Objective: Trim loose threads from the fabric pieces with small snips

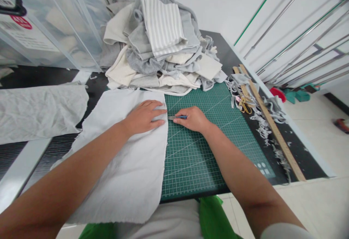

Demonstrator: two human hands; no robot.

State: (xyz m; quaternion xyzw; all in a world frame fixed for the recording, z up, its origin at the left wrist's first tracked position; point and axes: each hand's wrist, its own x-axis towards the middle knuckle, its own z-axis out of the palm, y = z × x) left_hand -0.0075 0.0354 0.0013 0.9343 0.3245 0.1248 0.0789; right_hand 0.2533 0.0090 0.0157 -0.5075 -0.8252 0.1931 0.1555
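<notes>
A white piece of cloth [131, 181] lies over the left part of the green cutting mat [196, 148], and its lower end hangs past the table's front edge. My left hand [145, 117] presses flat on the cloth with fingers spread, close to its right edge. Just right of that edge, my right hand [192, 119] is closed around small thread snips [181, 117] with a blue handle. Their pointed metal tip meets the cloth's edge beside my left fingertips. Whether the blades are apart is too small to tell.
A tall heap of grey, cream and striped fabric [163, 28] stands behind the mat. To the right lie wooden rulers [275, 126], gold-handled scissors [244, 105] and scraps [263, 126]. At left are a grey cloth [40, 112] and a clear plastic bin [62, 21].
</notes>
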